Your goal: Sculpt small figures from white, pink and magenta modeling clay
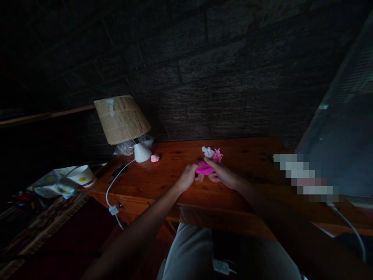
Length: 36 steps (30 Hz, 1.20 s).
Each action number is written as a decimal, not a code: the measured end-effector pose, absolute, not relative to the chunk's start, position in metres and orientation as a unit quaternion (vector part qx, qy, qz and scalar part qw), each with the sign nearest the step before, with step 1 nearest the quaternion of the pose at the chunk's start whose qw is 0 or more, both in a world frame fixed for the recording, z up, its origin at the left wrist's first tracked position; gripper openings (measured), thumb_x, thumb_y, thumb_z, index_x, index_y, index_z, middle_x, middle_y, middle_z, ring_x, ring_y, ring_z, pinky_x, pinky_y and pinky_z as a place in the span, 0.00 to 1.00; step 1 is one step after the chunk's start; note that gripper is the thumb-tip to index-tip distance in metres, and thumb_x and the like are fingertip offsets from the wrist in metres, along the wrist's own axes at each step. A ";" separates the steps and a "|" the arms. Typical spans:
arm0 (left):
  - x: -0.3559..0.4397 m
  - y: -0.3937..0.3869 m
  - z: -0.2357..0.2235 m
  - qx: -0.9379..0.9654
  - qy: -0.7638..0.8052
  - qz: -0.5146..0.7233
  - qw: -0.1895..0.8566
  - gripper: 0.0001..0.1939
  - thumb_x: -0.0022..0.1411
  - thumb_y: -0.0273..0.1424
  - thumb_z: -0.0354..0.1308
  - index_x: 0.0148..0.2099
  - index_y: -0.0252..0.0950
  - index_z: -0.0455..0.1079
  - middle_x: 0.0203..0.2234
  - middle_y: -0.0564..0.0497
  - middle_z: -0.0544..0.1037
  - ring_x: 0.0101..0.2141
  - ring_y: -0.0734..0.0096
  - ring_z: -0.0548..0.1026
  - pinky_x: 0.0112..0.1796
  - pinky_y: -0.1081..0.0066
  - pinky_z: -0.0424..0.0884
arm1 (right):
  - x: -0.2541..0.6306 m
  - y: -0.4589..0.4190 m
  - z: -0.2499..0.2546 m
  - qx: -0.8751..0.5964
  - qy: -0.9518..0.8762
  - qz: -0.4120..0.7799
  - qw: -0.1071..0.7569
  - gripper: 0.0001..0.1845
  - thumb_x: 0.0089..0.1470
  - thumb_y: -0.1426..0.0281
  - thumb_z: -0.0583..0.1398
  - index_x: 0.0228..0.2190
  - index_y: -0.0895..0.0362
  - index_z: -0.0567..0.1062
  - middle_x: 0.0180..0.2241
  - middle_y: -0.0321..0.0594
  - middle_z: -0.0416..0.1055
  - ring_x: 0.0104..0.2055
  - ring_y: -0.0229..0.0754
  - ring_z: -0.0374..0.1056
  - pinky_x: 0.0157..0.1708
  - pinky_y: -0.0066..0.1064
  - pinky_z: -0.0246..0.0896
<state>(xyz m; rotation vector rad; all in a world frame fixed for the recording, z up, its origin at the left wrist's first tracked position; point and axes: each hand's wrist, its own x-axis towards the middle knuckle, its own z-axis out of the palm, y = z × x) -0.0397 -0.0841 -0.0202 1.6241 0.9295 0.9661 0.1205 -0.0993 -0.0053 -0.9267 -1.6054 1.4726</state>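
A bright pink piece (204, 168), soft-looking like clay or crumpled paper, is held between my two hands just above the wooden table. My left hand (189, 177) grips its left edge, thumb on top and fingers curled beneath. On the opposite edge my right hand (219, 173) closes the same way, its thumb lying across the top. Just beyond the hands sit a small white shaped piece (208, 151) and a darker pink one (217, 155) with pointed bits, side by side. A pale pink lump (155, 158) lies farther left, beside the lamp base.
A lamp (122, 118) with a paper-like shade stands at the back left, its white cord (108, 190) hanging over the table edge. A white tub (83, 175) sits at the left corner. A dark brick wall (189, 77) rises behind the wooden table (163, 182).
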 end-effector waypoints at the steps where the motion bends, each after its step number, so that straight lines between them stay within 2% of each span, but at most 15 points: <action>1: -0.039 -0.084 -0.021 0.656 0.377 0.409 0.511 0.31 0.60 0.54 0.45 0.19 0.35 0.65 0.13 0.54 0.64 0.17 0.76 0.59 0.23 0.72 0.55 | 0.121 -0.099 -0.007 -0.361 -0.633 0.571 0.377 0.30 0.54 0.40 0.52 0.20 0.53 0.60 0.14 0.25 0.48 0.16 0.31 0.40 0.18 0.28 0.35; 4: -0.036 -0.086 -0.019 0.630 0.368 0.428 0.534 0.34 0.58 0.61 0.48 0.22 0.35 0.64 0.14 0.55 0.64 0.17 0.79 0.57 0.22 0.73 0.51 | 0.122 -0.099 -0.013 -0.387 -0.640 0.528 0.402 0.27 0.53 0.42 0.54 0.24 0.54 0.66 0.16 0.28 0.56 0.17 0.32 0.47 0.19 0.28 0.41; 7: -0.035 -0.091 -0.014 0.652 0.353 0.412 0.530 0.36 0.55 0.65 0.50 0.21 0.34 0.63 0.14 0.56 0.61 0.18 0.80 0.55 0.23 0.73 0.49 | 0.121 -0.100 -0.017 -0.414 -0.638 0.474 0.444 0.27 0.55 0.43 0.53 0.27 0.54 0.68 0.18 0.30 0.58 0.19 0.34 0.51 0.20 0.29 0.45; 12: -0.034 -0.093 -0.008 0.667 0.344 0.382 0.539 0.34 0.49 0.64 0.58 0.22 0.34 0.62 0.14 0.59 0.59 0.18 0.81 0.54 0.23 0.73 0.49 | 0.120 -0.101 -0.016 -0.432 -0.624 0.451 0.469 0.30 0.54 0.39 0.52 0.25 0.53 0.66 0.16 0.29 0.56 0.18 0.35 0.51 0.20 0.30 0.45; 15: -0.033 -0.093 -0.007 0.668 0.339 0.372 0.548 0.33 0.47 0.61 0.61 0.23 0.33 0.65 0.16 0.58 0.62 0.20 0.81 0.56 0.24 0.74 0.51 | 0.121 -0.103 -0.013 -0.434 -0.639 0.434 0.464 0.33 0.55 0.38 0.50 0.23 0.54 0.67 0.18 0.32 0.60 0.21 0.37 0.56 0.22 0.31 0.49; 18: -0.035 -0.093 -0.006 0.691 0.320 0.351 0.545 0.32 0.47 0.60 0.62 0.22 0.34 0.64 0.16 0.58 0.61 0.20 0.81 0.56 0.25 0.74 0.51 | 0.122 -0.105 -0.009 -0.436 -0.663 0.398 0.461 0.35 0.54 0.37 0.50 0.22 0.55 0.69 0.20 0.36 0.64 0.25 0.40 0.61 0.27 0.32 0.54; 26: -0.037 -0.097 -0.004 0.682 0.340 0.335 0.554 0.28 0.49 0.53 0.63 0.19 0.34 0.63 0.13 0.58 0.61 0.18 0.81 0.56 0.24 0.74 0.52 | 0.122 -0.104 -0.005 -0.431 -0.672 0.428 0.423 0.36 0.48 0.34 0.52 0.16 0.54 0.63 0.14 0.29 0.53 0.20 0.34 0.49 0.23 0.31 0.47; 30: -0.036 -0.096 -0.008 0.663 0.334 0.355 0.568 0.29 0.51 0.56 0.60 0.21 0.34 0.64 0.14 0.57 0.63 0.17 0.81 0.56 0.23 0.74 0.51 | 0.124 -0.104 -0.003 -0.434 -0.665 0.419 0.441 0.37 0.48 0.33 0.52 0.14 0.54 0.63 0.13 0.28 0.51 0.18 0.33 0.47 0.21 0.30 0.45; 34: -0.036 -0.093 -0.012 0.693 0.321 0.350 0.542 0.33 0.58 0.60 0.51 0.22 0.33 0.66 0.13 0.57 0.61 0.17 0.80 0.56 0.23 0.73 0.52 | 0.124 -0.104 -0.004 -0.447 -0.659 0.405 0.450 0.37 0.49 0.34 0.52 0.15 0.54 0.66 0.13 0.28 0.52 0.18 0.33 0.47 0.22 0.31 0.46; 36: -0.036 -0.092 -0.014 0.693 0.335 0.359 0.529 0.33 0.59 0.61 0.50 0.22 0.34 0.65 0.14 0.57 0.61 0.18 0.80 0.57 0.24 0.73 0.53 | 0.124 -0.104 -0.007 -0.452 -0.655 0.401 0.453 0.37 0.50 0.34 0.51 0.15 0.54 0.65 0.13 0.29 0.53 0.18 0.34 0.48 0.22 0.31 0.46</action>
